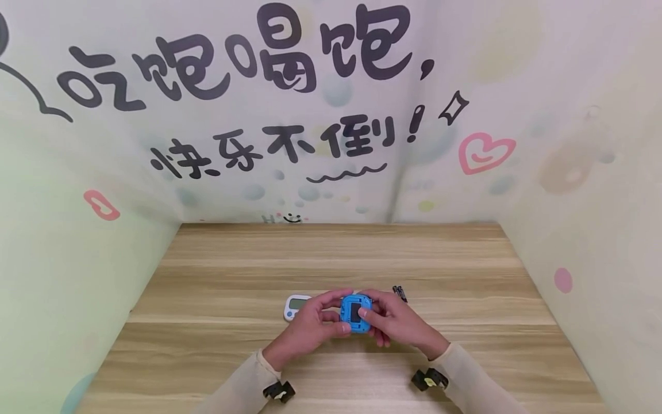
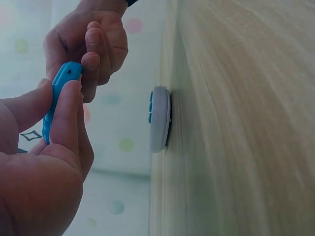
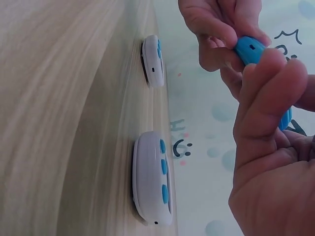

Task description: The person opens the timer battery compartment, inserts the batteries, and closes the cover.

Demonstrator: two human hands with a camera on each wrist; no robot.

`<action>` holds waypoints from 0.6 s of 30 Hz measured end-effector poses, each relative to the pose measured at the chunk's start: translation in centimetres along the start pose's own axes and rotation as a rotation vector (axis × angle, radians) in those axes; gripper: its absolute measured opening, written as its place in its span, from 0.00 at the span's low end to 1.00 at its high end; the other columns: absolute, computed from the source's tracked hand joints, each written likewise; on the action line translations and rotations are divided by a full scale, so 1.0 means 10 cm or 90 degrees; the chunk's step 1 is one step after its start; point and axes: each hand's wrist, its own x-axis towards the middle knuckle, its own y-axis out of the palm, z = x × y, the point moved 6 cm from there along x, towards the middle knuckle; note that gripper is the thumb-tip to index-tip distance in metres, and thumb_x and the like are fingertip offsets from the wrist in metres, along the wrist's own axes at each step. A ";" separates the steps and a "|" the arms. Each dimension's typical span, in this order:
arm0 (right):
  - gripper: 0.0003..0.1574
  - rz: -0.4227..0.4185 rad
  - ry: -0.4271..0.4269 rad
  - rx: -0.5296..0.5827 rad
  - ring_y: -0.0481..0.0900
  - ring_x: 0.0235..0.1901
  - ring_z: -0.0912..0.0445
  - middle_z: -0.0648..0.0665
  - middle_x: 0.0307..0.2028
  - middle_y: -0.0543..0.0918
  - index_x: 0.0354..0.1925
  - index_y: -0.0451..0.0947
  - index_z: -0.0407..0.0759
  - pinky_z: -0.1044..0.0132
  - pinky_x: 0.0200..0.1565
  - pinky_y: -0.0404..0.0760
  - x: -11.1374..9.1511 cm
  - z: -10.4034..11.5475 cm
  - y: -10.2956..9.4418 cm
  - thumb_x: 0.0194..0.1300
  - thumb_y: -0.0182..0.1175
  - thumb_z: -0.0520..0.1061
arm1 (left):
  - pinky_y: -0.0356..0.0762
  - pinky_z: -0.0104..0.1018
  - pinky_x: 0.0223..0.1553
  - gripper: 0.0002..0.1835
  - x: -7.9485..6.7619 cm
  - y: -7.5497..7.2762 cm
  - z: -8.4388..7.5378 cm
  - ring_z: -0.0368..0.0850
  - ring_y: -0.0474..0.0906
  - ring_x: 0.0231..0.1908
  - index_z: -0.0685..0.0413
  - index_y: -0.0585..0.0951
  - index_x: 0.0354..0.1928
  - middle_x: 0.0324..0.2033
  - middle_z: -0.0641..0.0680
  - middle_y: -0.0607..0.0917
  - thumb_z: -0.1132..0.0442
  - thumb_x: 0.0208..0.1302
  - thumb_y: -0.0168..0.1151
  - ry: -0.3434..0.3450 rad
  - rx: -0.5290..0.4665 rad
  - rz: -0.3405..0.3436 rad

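Both hands hold a small blue plastic electronic device [image 1: 355, 299] above the table, its back with a dark rectangular panel [image 1: 355, 313] facing the head camera. My left hand [image 1: 310, 326] pinches its left edge between thumb and fingers. From the other side my right hand [image 1: 397, 323] grips it, with the thumb on the dark panel and fingers behind. In the left wrist view, the blue device [image 2: 61, 81] appears edge-on, with a small dark slot at its end. Just left of the hands lies a white device [image 1: 289, 309] with a grey screen and blue buttons.
Two small dark batteries [image 1: 400, 294] lie on the wooden table [image 1: 233, 261] beyond my right hand. The right wrist view shows two white devices on the table, a farther one [image 3: 150, 61] and a nearer one [image 3: 147, 179]. Printed walls [image 1: 331, 195] enclose the table's back and sides.
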 end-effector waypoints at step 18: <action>0.19 0.020 0.007 0.012 0.80 0.14 0.59 0.25 0.27 0.82 0.66 0.75 0.45 0.53 0.15 0.87 -0.02 -0.01 0.01 0.84 0.53 0.48 | 0.93 0.39 0.48 0.36 -0.02 0.00 0.02 0.45 0.85 0.43 0.49 0.74 0.75 0.62 0.66 0.78 0.67 0.66 0.75 -0.012 0.018 -0.023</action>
